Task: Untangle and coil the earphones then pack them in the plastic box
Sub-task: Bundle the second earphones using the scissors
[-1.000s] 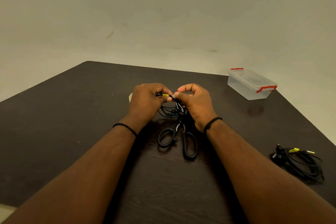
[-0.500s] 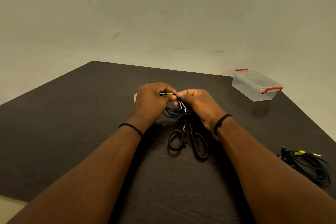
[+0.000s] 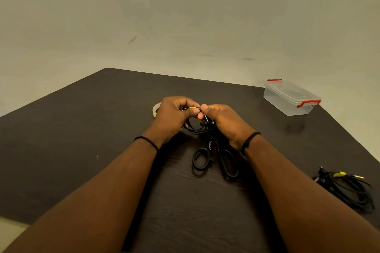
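Black earphones (image 3: pixel 197 126) with a yellow plug end hang bunched between both hands above the middle of the dark table (image 3: pixel 82 129). My left hand (image 3: pixel 174 116) grips the plug end with curled fingers. My right hand (image 3: pixel 223 122) pinches the cord just beside it, fingertips almost touching the left hand's. A clear plastic box (image 3: pixel 290 98) with red latches, lid on, stands at the table's far right. A second bundle of black earphones (image 3: pixel 347 189) with a yellow tag lies at the right edge.
Black scissors (image 3: pixel 216 156) lie on the table right under my hands, handles toward me. A roll of pale tape (image 3: pixel 155 108) peeks out behind my left hand. A plain wall rises behind the table.
My hands stay together on the earphones; the right fingers have shifted slightly on the cord. The view has drifted a little.
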